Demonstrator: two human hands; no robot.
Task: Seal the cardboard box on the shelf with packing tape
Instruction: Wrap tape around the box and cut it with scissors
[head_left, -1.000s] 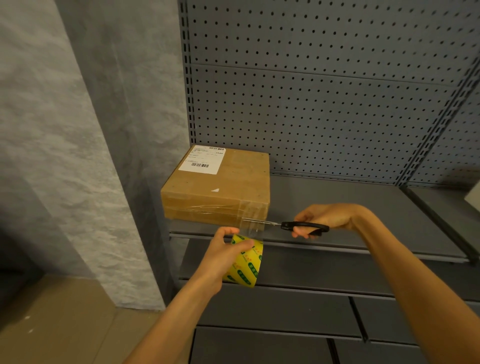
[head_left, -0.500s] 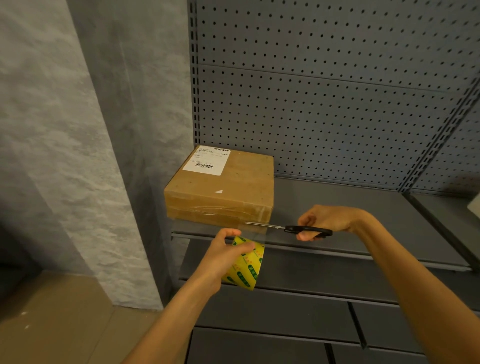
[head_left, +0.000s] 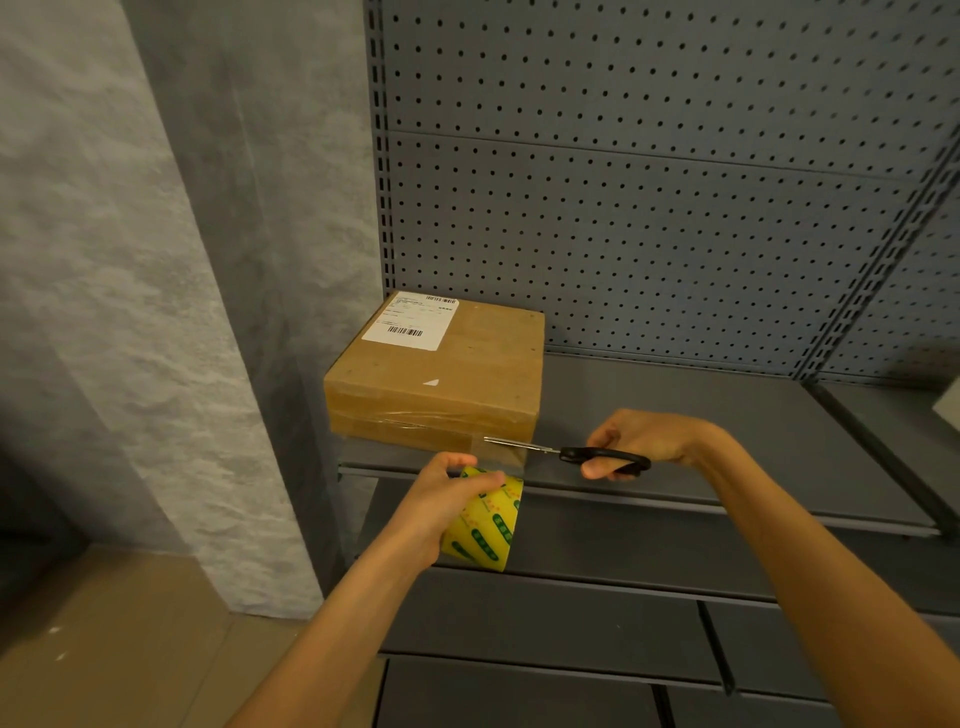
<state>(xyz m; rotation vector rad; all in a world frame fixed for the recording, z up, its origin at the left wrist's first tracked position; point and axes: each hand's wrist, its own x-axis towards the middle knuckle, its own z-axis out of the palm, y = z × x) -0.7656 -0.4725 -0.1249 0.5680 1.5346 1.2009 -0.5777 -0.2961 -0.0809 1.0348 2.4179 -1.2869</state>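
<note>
Dim, even indoor light; soft shadows; wide-angle bending at edges; focus mostly sharp.

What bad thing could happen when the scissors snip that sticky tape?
Three things might go wrong. The scissors point toward the left hand holding the roll, so its fingers could get nicked. The clear tape stretched from the box might curl and stick to itself once cut. The blades sit close to the box's front, so they could scratch the cardboard.
</note>
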